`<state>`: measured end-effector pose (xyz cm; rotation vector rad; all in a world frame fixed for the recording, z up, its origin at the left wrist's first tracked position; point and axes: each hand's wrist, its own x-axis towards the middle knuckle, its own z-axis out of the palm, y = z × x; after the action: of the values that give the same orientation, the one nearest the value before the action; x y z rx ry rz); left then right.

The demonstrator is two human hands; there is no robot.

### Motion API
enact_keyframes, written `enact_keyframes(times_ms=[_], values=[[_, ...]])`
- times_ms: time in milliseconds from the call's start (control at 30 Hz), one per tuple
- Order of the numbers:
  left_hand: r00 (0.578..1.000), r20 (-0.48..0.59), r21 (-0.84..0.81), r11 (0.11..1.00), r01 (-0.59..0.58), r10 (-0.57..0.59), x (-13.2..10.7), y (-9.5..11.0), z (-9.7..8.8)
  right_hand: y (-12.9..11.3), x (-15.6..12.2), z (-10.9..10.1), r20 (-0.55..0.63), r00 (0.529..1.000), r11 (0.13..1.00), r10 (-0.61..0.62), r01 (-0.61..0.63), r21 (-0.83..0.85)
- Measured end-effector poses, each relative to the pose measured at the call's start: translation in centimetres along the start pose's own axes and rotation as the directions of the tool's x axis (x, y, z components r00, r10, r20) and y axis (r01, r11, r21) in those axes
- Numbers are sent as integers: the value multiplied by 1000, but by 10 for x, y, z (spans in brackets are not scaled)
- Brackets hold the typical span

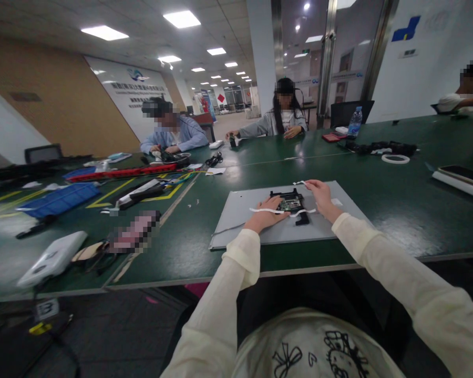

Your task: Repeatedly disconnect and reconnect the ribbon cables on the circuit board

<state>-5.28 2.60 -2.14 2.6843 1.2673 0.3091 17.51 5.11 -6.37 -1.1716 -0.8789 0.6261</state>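
On a grey flat panel point(236, 215) lies a black plastic frame point(302, 216) with a green circuit board point(289, 203) in it. My left hand point(263, 216) is at the left side of the board, fingers on its far side and thumb on the near side, gripping it. A thin white strip point(266, 210) runs in waves over the left hand and past the board. Its far end seems to be pinched between the thumb and fingertips of my right hand point(322, 199), just above the frame's right side. Where the strip meets the board is too small to make out.
Left on the green table point(181, 220) are a white box-shaped device point(53, 257), a pink phone-like item point(136, 231) and a blue tray point(61, 199). A tape roll point(395, 159), a bottle point(355, 123) and a phone point(467, 176) are right. Other people sit across.
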Motion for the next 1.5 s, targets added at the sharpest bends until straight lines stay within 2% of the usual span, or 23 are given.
enact_keyframes(times_ms=[200,400,567,767,1000,1267,1367,1433,1500], values=[[1000,-31,29,1000,5,-5,-1,-10,4,9,1,8,9,999,999,-41,41,-15],[999,-23,46,999,27,-26,0,-4,3,10,0,12,32,998,997,-55,57,-57],[999,-36,47,999,9,-7,2,0,5,-1,-3,12,63,998,999,1,-3,37],[996,-44,35,996,-77,79,7,-10,9,-11,-7,9,138,989,988,56,-75,132],[997,14,29,997,-76,76,7,-13,3,-24,-14,8,235,965,984,118,-145,104],[998,56,11,999,-43,43,1,-10,-4,-18,-15,7,258,957,988,133,-149,44],[1000,4,-17,1000,-11,11,1,-5,-8,-22,-15,5,265,955,989,134,-144,19],[993,-109,-93,995,27,-38,5,-1,-14,-28,-16,4,276,955,992,110,-124,35],[957,-252,-220,971,91,-147,14,2,-23,-35,-16,3,292,953,992,83,-106,64]])
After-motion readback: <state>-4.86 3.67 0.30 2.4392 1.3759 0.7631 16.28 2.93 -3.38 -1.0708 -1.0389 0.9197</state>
